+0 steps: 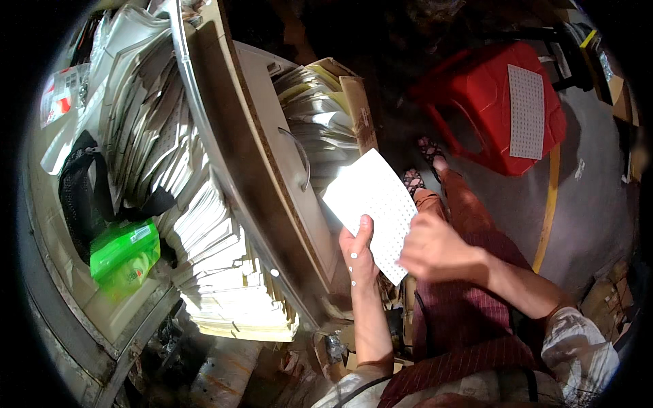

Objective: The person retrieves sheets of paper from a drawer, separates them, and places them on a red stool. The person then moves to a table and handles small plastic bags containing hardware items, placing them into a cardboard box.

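Note:
A white sheet (pixel 373 197) with rows of small marks is tilted in front of me. My left hand (pixel 359 253) grips its lower left edge, thumb on top and the other fingers out of sight behind. Over the sheet's right edge is my right hand (pixel 439 250), fingers curled together. Whatever these fingers pinch, if anything, is hidden. Several small white round dots (pixel 353 256) sit on my left thumb base and wrist.
On the left table lie tall stacks of paper sheets (pixel 211 251), a green pouch (pixel 126 257) and a black strap (pixel 76 194). A drawer cabinet (pixel 272 102) and a carton of papers (pixel 367 112) stand beyond. A red stool (pixel 476 102) bears a similar marked sheet (pixel 526 112).

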`<state>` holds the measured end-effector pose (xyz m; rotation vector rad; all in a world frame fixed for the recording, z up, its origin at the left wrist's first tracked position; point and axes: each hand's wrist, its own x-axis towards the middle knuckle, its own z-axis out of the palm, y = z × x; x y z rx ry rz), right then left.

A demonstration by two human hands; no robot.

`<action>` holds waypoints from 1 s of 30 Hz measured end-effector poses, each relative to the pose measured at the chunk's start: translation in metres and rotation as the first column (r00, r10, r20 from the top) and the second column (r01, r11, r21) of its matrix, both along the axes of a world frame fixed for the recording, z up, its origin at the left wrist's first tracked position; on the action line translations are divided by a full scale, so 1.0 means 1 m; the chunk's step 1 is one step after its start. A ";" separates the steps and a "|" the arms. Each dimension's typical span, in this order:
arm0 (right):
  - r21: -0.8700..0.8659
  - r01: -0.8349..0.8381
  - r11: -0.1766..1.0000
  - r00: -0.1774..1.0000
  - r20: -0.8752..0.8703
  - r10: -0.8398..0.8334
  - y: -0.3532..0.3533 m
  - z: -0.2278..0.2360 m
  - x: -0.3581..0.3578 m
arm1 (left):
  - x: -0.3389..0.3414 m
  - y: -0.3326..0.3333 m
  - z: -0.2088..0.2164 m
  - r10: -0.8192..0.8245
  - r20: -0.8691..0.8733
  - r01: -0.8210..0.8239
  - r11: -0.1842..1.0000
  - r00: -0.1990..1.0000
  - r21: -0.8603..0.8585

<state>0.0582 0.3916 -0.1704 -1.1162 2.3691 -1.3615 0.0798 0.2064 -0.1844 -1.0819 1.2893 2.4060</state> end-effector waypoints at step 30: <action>0.157 0.396 0.905 0.015 0.984 -0.177 0.112 -0.014 -0.067 | -0.057 0.051 -0.047 0.134 -0.002 -0.128 0.945 0.991 0.301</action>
